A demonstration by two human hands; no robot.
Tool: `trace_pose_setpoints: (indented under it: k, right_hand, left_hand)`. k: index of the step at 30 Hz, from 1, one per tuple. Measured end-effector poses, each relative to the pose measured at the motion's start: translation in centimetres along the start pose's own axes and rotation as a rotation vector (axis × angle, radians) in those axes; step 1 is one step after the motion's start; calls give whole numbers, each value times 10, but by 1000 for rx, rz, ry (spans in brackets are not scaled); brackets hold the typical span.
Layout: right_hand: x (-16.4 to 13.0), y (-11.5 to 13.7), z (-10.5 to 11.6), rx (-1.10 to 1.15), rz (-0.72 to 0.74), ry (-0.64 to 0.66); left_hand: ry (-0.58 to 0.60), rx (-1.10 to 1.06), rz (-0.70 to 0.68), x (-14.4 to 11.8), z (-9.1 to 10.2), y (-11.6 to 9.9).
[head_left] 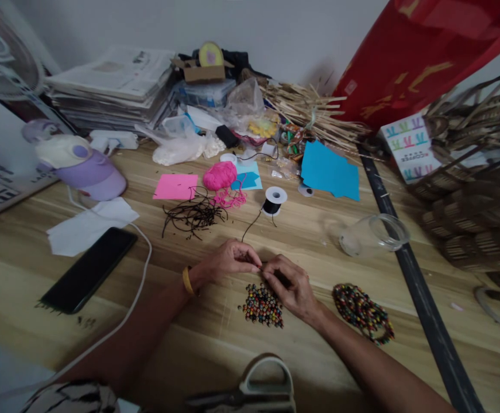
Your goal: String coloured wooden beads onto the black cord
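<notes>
Left hand [232,258], right hand [290,284], both pinched closed, fingertips near each other, contents too small to tell; beads [263,306], round, multicoloured, loosely heaped on table [206,344] beside right hand

The table [318,361] is of light wood, and a dark strip [426,304] runs along its right part. At the near edge lie the scissors [254,397]. A little farther there is a small heap of coloured beads [263,310], and to the right, a pile of bead strings [353,307]. A clear cup [359,238] lies on its side. A black phone [90,269] lies at left; behind the beads stands a spool of black thread [272,205].
</notes>
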State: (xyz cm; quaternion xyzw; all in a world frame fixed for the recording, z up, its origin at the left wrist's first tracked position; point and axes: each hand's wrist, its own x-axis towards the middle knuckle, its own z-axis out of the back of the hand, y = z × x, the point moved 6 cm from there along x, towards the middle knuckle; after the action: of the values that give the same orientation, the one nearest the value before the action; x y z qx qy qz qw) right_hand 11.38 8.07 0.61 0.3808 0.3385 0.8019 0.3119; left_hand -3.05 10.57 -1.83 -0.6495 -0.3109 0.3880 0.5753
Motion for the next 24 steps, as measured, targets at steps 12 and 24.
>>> trace_pose_setpoints:
  k: [12, 24]
  right_hand:
    - [0, 0, -1, 4, -1, 8]
    - [-1, -1, -2, 1, -4, 21]
  left_hand:
    - [18, -3, 4, 0, -1, 1]
    - [13, 22, 5, 0, -1, 0]
